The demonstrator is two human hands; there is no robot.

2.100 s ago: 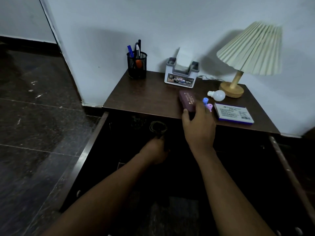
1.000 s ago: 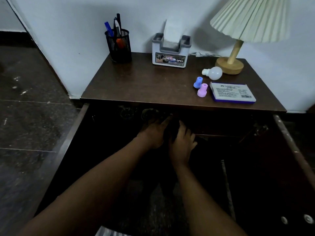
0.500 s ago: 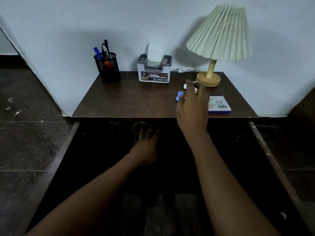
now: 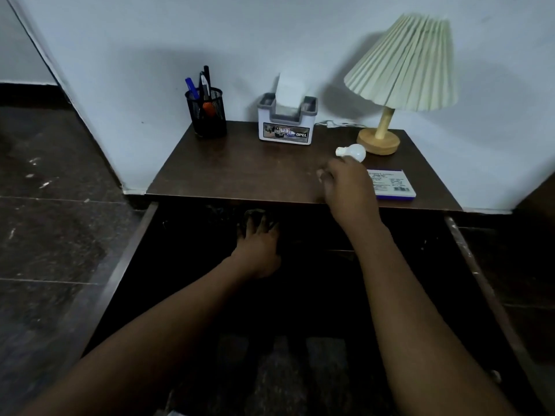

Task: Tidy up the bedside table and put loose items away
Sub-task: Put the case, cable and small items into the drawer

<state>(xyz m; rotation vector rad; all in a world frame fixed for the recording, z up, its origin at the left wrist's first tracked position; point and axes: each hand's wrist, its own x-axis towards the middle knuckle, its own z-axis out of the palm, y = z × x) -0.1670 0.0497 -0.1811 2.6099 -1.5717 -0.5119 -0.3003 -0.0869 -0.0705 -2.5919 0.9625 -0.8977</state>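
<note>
Right hand [image 4: 346, 187] curls beside bulb [image 4: 355, 151] (grip unclear).

A pale bluish-white wall [image 4: 120, 40] rises behind a dark brown wooden surface [image 4: 240, 172]. Its drawer [image 4: 120, 280] stands pulled out below the front edge, the inside almost black. A lamp [image 4: 405, 64] with a cream pleated shade and round wooden base stands at the back right corner. To the left, the floor [image 4: 54, 241] is dark polished stone with thin seams and pale specks. Black skirting [image 4: 27, 94] lines the farther wall. The light is dim.

Two bare forearms, bare left hand [image 4: 258, 250], bare right hand [image 4: 348, 187]
</note>
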